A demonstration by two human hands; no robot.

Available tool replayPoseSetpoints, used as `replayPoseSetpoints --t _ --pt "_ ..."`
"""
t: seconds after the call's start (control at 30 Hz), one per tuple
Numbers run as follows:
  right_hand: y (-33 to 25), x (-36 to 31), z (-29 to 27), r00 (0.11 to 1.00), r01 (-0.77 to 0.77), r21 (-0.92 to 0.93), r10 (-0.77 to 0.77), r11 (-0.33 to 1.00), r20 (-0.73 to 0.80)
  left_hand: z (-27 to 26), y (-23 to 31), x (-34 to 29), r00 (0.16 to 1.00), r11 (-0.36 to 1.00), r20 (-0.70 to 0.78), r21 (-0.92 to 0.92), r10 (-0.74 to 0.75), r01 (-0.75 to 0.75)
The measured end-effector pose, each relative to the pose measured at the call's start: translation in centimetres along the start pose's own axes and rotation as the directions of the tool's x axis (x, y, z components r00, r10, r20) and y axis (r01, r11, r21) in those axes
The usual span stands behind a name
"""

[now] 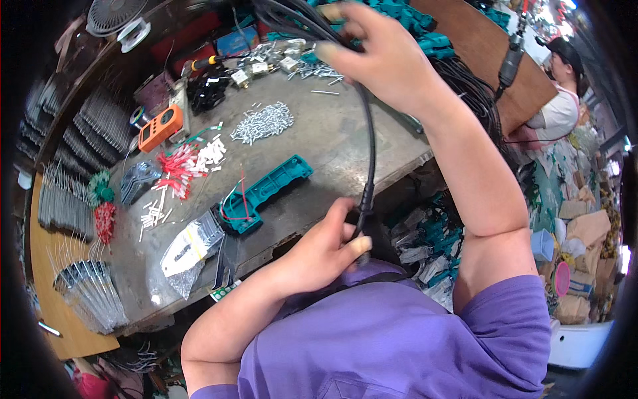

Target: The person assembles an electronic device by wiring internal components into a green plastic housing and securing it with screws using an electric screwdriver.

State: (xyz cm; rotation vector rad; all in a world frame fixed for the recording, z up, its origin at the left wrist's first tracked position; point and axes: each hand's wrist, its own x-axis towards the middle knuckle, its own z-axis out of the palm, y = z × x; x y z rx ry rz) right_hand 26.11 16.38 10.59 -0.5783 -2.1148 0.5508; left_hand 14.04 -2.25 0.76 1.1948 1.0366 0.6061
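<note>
A black power cable [369, 143] runs down from a coiled bundle toward my body. My left hand [325, 243], in front of my chest, is closed on its lower end, just by a ribbed sleeve [366, 198]; the very tip is hidden. Raised at the far edge, my right hand [382, 56] grips the cable bundle [299, 20], its fingers slightly blurred. On the bench left of my left hand lies an opened teal tool housing [272, 189] with thin red and white wires. Against it rests a silver part in clear plastic wrap [193, 249].
A pile of screws [264, 123], white sleeves [211, 154], red-tipped leads [177, 166] and an orange meter [161, 128] occupy the metal bench [319, 133]. Bundled metal parts [90, 292] stand at left. Black cables [468, 96] hang at right, near another person [561, 106].
</note>
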Motion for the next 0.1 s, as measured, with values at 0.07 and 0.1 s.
replayPoseSetpoints --t 0.07,0.1 --pt "4.2 -2.4 -0.6 0.987 -0.14 -0.083 0.146 0.987 0.068 -1.0 -0.7 -2.3 0.999 0.998 -0.049 0.056 -0.009 0.012" --pt "4.5 -2.3 0.1 0.986 -0.143 -0.074 0.148 0.987 0.08 -1.6 -1.1 -3.6 0.985 0.932 -0.161 0.362 0.053 0.009"
